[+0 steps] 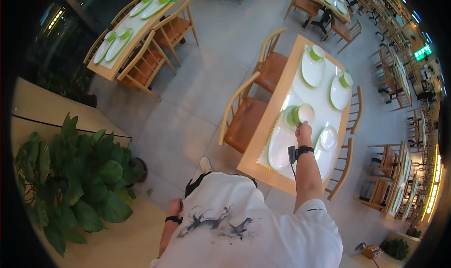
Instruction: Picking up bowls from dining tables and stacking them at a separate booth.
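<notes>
My right hand [303,131] grips the near rim of a green-and-white bowl [302,114] over the dining table [271,148]. Another green rim shows just left of that bowl, partly hidden by it. Under and below them lies a white oval plate with a green edge [280,152]. To the right, a small round white dish [329,138] rests on a second oval plate [322,162]. Farther up the table, two oval plates [313,72] [340,97] each carry a green-and-white bowl [316,52] [346,80]. My left hand [175,207] hangs low beside my body; its fingers are mostly hidden.
Wooden chairs with brown seats [245,122] [271,71] stand left of the table, and others [347,166] stand right. A leafy potted plant [77,176] is at lower left by a beige ledge [67,109]. Another set table [132,32] stands at upper left.
</notes>
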